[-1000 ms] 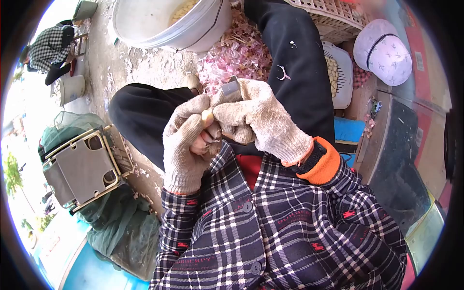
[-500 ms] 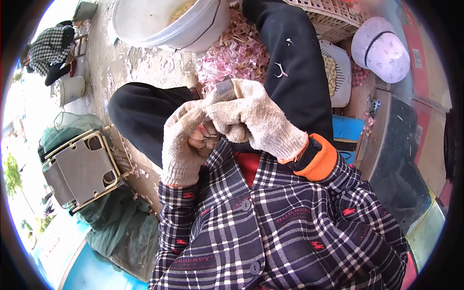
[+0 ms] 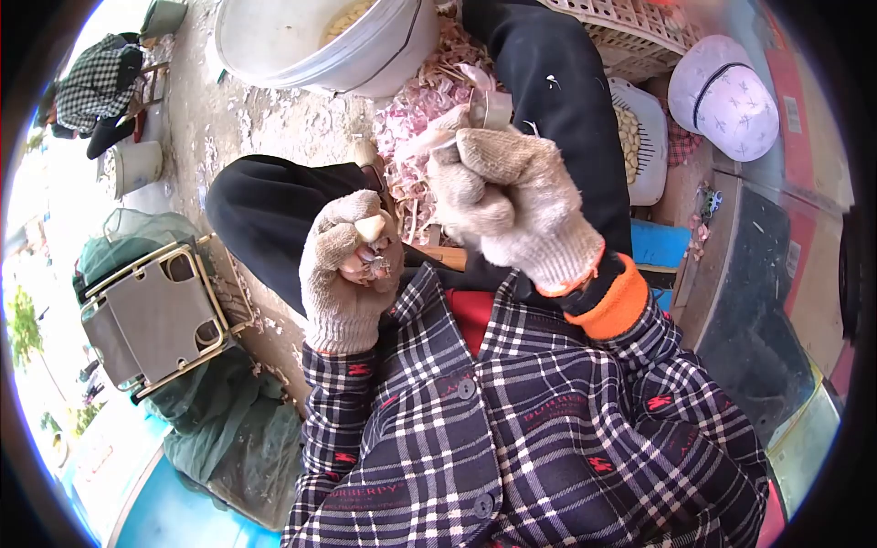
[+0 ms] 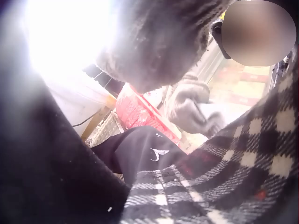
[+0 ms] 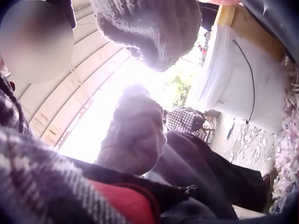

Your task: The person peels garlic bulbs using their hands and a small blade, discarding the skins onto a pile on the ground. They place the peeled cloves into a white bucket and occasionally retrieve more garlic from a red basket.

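In the head view my gloved left hand (image 3: pixel 349 274) curls around several garlic cloves, with a pale clove (image 3: pixel 370 227) standing up at its thumb and finger. My gloved right hand (image 3: pixel 525 201) is apart from it, to the right, fingers curled; a grey band (image 3: pixel 491 109) sits on one finger. A blurred pinkish strip (image 3: pixel 437 137) shows at the right fingertips; whether it is gripped is unclear. The left wrist view shows the near glove (image 4: pixel 156 42) dark and the other glove (image 4: pixel 189 105) beyond. Both gloves appear in the right wrist view, contents hidden.
A white bucket (image 3: pixel 365 68) holding pale cloves stands beyond the knees, beside a heap of pink peel (image 3: pixel 420 114). Right of the leg are a white basket of cloves (image 3: pixel 648 164) and a hat (image 3: pixel 726 100). A folding chair (image 3: pixel 155 315) stands left; another person (image 3: pixel 99 87) sits farther off.
My hands, together before, are now apart; the right moved up and to the right, away from the left. The pale clove shows again at the left fingertips, and pink peel appears beyond the right hand.
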`<state>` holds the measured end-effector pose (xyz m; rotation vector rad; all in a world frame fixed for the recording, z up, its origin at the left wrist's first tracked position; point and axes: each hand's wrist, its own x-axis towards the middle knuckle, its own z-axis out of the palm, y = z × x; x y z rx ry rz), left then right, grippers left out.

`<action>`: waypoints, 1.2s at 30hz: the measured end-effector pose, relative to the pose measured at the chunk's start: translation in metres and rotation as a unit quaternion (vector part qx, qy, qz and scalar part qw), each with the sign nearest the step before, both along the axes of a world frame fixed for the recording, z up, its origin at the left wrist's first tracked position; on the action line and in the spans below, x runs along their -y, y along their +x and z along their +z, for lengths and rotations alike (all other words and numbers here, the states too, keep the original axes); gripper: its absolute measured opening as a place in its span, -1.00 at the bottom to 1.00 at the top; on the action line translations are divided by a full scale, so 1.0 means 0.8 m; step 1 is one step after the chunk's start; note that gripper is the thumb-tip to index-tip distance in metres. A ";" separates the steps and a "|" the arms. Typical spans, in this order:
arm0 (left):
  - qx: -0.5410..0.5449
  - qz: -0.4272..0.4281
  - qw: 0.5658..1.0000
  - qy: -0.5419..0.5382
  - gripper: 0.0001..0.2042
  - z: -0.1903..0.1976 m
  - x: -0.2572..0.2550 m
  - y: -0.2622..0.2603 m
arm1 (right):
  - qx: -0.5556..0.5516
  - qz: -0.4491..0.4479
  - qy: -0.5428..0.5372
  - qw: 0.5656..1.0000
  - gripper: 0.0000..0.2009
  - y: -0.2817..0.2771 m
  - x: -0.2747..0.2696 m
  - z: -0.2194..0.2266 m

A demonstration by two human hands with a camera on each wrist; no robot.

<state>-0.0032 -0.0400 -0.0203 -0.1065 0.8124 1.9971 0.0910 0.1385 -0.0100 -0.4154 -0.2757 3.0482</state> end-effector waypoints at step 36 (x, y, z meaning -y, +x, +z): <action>-0.095 -0.027 0.962 -0.253 -0.77 0.020 -0.007 -0.003 | 0.001 0.115 0.855 0.505 -0.81 0.008 0.019 0.013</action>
